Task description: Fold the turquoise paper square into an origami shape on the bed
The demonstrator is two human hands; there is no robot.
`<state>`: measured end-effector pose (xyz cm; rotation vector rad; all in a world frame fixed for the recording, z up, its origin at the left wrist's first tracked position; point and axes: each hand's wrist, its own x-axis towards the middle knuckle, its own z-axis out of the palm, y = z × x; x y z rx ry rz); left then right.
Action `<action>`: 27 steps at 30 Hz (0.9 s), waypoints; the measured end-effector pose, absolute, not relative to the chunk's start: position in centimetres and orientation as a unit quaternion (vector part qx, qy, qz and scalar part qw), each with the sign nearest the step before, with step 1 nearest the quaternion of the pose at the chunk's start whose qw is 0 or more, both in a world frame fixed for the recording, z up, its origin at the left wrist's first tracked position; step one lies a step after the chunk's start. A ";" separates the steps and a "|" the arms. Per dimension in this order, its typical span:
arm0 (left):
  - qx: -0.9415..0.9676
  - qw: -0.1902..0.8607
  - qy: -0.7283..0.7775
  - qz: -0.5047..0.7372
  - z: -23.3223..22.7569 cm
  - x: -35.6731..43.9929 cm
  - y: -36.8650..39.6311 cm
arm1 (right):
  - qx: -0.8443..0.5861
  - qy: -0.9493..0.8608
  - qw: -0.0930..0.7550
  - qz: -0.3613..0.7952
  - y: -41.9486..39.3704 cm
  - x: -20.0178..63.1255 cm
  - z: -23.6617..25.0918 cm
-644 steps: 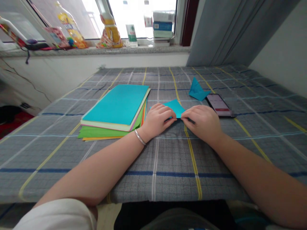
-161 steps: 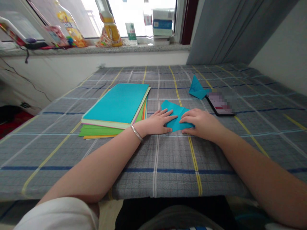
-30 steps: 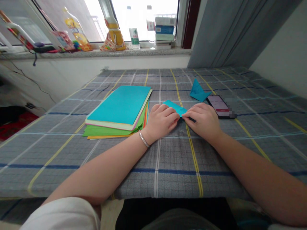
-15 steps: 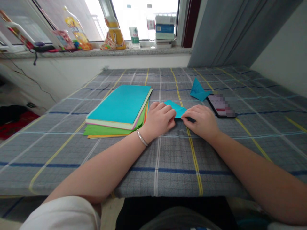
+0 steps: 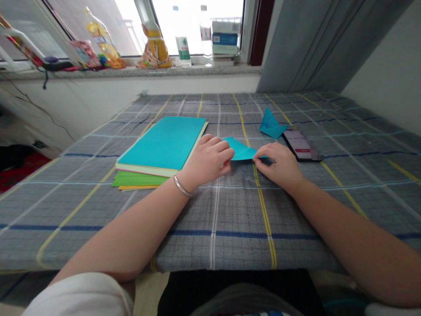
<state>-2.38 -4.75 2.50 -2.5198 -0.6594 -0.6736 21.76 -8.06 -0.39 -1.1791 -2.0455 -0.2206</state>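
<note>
Left hand (image 5: 207, 160) and right hand (image 5: 279, 164) have drawn apart; fingers pinch the folded teal paper piece (image 5: 242, 150), now more exposed.

The left hand (image 5: 207, 159) covers the near left part of the teal folded paper (image 5: 242, 151), so that edge cannot be seen. The phone (image 5: 301, 145) screen is blurred and unreadable. Labels on the windowsill bottles (image 5: 154, 37) are too small to read.
</note>
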 end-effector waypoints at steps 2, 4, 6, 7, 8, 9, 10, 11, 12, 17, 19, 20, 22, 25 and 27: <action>-0.913 0.228 -0.236 -0.242 2.7 -2.5 -4.7 | -0.456 -0.800 0.383 -0.077 -8.0 21.9 -0.5; -0.915 0.233 -0.227 -0.237 2.8 -2.6 -4.6 | -0.451 -0.800 0.389 -0.072 -7.9 21.9 -0.6; -0.918 0.241 -0.212 -0.232 2.9 -2.8 -4.4 | -0.450 -0.799 0.391 -0.071 -7.9 21.9 -0.6; -0.919 0.247 -0.204 -0.230 2.9 -2.9 -4.2 | -0.451 -0.800 0.390 -0.073 -7.9 22.0 -0.6; -0.919 0.253 -0.195 -0.229 2.8 -3.0 -4.1 | -0.452 -0.800 0.387 -0.076 -7.9 22.0 -0.6; -0.919 0.260 -0.187 -0.230 2.8 -3.1 -3.9 | -0.453 -0.801 0.382 -0.079 -7.9 22.0 -0.6; -0.918 0.267 -0.180 -0.232 2.8 -3.2 -3.8 | -0.454 -0.803 0.377 -0.083 -8.0 22.0 -0.6; -0.917 0.273 -0.172 -0.233 2.8 -3.3 -3.7 | -0.454 -0.805 0.372 -0.088 -8.0 22.0 -0.5; -0.917 0.278 -0.165 -0.233 2.8 -3.4 -3.6 | -0.453 -0.808 0.366 -0.093 -8.0 22.1 -0.5; -0.916 0.293 -0.152 -0.227 2.9 -3.7 -3.3 | -0.446 -0.821 0.330 -0.136 -8.2 22.2 0.0; -0.910 0.299 -0.163 -0.238 2.9 -3.7 -3.3 | -0.445 -0.824 0.319 -0.147 -8.2 22.2 0.1; -0.907 0.299 -0.169 -0.245 2.9 -3.7 -3.3 | -0.445 -0.825 0.314 -0.149 -8.3 22.3 0.2; -0.902 0.290 -0.186 -0.260 2.7 -3.7 -3.2 | -0.449 -0.827 0.304 -0.147 -8.4 22.3 0.2; -0.898 0.250 -0.228 -0.281 2.3 -3.8 -3.4 | -0.460 -0.826 0.300 -0.128 -8.4 22.3 0.2; -0.890 0.213 -0.273 -0.298 2.0 -3.8 -3.5 | -0.457 -0.831 0.300 -0.100 -8.4 22.3 0.1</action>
